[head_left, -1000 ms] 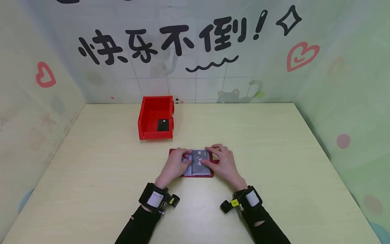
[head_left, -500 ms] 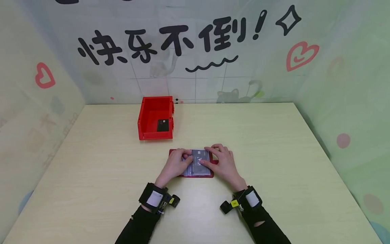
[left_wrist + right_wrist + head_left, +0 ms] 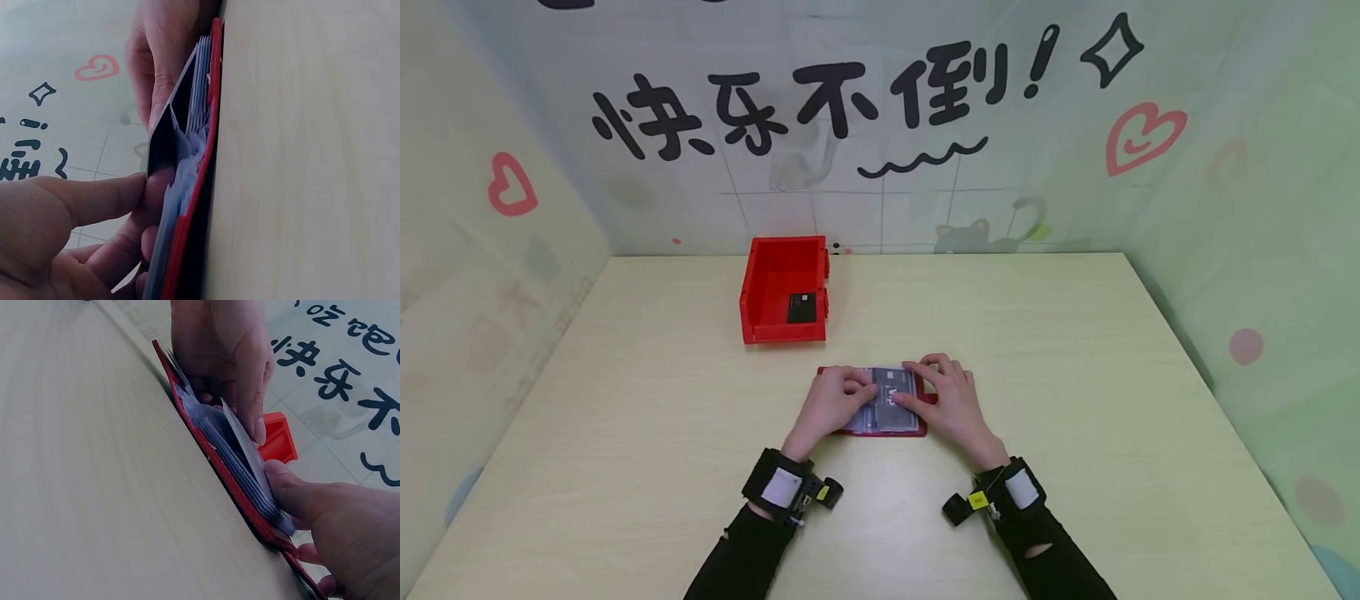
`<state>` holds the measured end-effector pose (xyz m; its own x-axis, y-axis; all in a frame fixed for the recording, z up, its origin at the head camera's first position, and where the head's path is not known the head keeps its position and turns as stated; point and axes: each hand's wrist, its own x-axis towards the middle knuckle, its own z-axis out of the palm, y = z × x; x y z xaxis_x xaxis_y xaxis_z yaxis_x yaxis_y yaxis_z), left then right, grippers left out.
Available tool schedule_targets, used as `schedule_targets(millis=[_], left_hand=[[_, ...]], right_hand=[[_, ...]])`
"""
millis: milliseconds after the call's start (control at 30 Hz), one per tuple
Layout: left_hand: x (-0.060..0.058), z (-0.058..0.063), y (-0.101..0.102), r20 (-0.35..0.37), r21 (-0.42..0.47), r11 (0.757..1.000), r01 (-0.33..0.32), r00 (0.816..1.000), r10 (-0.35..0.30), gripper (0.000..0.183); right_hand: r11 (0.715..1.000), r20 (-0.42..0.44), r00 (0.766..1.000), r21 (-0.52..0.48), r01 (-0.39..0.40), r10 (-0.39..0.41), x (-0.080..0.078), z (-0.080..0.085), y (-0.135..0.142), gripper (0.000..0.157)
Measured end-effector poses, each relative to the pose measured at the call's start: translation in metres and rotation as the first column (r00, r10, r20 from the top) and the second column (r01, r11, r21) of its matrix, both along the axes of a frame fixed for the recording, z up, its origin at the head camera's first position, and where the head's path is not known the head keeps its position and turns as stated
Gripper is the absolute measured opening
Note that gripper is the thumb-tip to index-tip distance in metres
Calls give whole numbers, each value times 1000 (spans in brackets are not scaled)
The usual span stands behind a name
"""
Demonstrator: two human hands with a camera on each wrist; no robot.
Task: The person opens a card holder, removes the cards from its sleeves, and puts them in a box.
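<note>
A red card holder (image 3: 880,434) lies spread flat on the table, its stack of clear sleeves (image 3: 253,497) fanned up in the right wrist view. A dark grey card (image 3: 891,414) with white lettering sits over the right-hand sleeves. My left hand (image 3: 835,398) pinches the card's left edge between thumb and index finger; that edge stands raised from the sleeves in the left wrist view. My right hand (image 3: 953,398) grips the holder's right side, thumb pressing on the card and other fingers around the outer edge. The holder's left part is mostly hidden under my left hand.
A red open bin (image 3: 784,335) stands behind the holder, toward the back left of the table. Inside it lies a small black card-like piece (image 3: 801,308). Printed cloth walls enclose the table's back and sides.
My left fingers have shifted slightly along the card's left edge, their tips now a little farther right. The right hand, card holder and bin stay put.
</note>
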<state>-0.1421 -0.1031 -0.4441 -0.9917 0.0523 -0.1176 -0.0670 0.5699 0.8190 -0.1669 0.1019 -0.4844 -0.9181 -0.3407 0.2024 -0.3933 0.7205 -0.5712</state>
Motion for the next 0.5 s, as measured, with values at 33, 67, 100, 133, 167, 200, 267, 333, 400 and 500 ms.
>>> schedule_targets(millis=[33,67,100,133,167,200,267,333,400,500], left_hand=[[0,0,0,9,4,1000,0,1000,0,18],[0,0,0,19,9,1000,1,1000,-1,20],[-1,-1,0,25,15,1000,1,1000,-2,21],[-1,-1,0,27,19,1000,2,1000,-3,24],[-2,-2,0,31,23,1000,2,1000,-3,26],[-2,-2,0,35,26,1000,3,999,-4,27],[-3,-3,0,47,32,999,5,999,-6,29],[-3,-3,-1,60,32,999,5,998,-7,30],[-4,-3,-2,69,32,999,4,998,-6,30],[-4,-3,-3,75,32,999,7,997,-10,31]], right_hand=[[1000,2,1000,2,0,0,0,0,0,55],[1000,5,1000,3,1,-1,0,0,0,55],[1000,8,1000,4,1,-1,0,0,1,55],[1000,10,1000,5,1,-1,0,1,1,55],[1000,13,1000,4,1,-1,0,1,1,55],[1000,15,1000,3,0,0,0,1,1,55],[1000,21,1000,-3,-3,3,0,2,1,55],[1000,22,1000,-6,-6,6,0,3,1,54],[1000,28,1000,-8,-9,10,1,3,0,54],[1000,27,1000,-7,-11,11,1,3,0,53]])
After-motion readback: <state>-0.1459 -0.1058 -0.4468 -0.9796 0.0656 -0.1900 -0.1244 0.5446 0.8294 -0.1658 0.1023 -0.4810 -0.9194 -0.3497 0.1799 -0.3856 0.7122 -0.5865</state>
